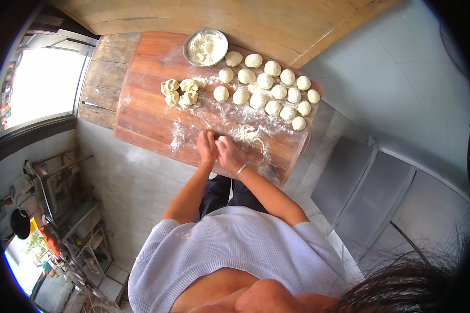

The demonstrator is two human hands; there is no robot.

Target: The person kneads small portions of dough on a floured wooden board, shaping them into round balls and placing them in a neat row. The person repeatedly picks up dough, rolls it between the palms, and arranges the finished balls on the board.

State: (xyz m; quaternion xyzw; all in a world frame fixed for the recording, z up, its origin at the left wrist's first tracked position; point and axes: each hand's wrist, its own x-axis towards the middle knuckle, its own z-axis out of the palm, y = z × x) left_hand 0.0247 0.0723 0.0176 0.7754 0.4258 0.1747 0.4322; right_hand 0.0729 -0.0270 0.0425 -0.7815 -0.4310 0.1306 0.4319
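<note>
My left hand and my right hand are pressed together over the near edge of a wooden board. Between them shows a small pale bit of a dough piece; the rest of it is hidden by my fingers. A bracelet circles my right wrist. Loose flour is smeared on the board just beyond my hands. Farther off to the left sits a cluster of rough dough lumps. Several smooth, floured dough balls stand in uneven rows toward the right end.
A metal bowl of flour rests at the board's far edge, against a wooden panel. Left of the board, a thin tool lies on a plank surface. Grey cabinets stand at right, a cluttered metal rack at lower left.
</note>
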